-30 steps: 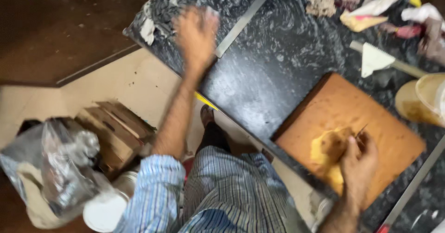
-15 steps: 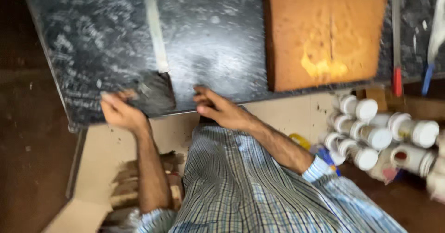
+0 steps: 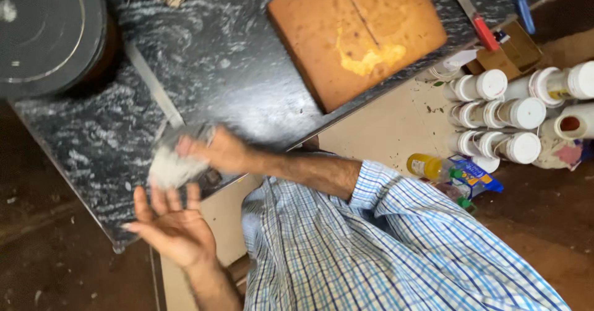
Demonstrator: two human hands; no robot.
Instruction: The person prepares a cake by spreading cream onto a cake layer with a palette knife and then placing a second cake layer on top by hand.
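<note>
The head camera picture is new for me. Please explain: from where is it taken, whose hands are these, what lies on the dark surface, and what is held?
The camera sits on a person's head and looks down, so both hands are that person's own. The right hand presses a blurred grey-white pad or cloth at the edge of the dark marbled table; what it is exactly I cannot tell. The left hand waits open, palm up, just below that edge. On the table lies an orange-brown board with a yellow smear. White-capped bottles lie on the floor beside it.
</note>
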